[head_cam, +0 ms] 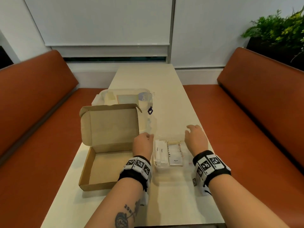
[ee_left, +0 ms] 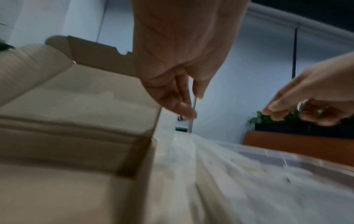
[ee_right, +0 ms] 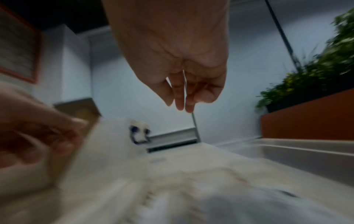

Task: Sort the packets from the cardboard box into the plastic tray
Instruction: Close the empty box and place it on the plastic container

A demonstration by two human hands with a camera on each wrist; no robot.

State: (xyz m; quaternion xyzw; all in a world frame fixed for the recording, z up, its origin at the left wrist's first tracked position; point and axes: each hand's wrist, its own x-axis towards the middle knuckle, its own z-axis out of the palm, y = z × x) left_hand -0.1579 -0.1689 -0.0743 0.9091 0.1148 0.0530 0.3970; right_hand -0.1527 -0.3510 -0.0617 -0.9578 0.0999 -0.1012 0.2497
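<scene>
The cardboard box sits open and bare inside at the bench's near left edge, while sugar and pepper packets lie filed in the clear plastic tray just beside it. Left hand and right hand hover over the tray's far rim, fingers loose, grasping nothing. The sorting looks all but finished.

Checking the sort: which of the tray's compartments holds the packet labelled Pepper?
The middle compartment of the plastic tray: the Pepper packet lies there, right of the white Sugar sticks in the compartment nearest the cardboard box.
</scene>
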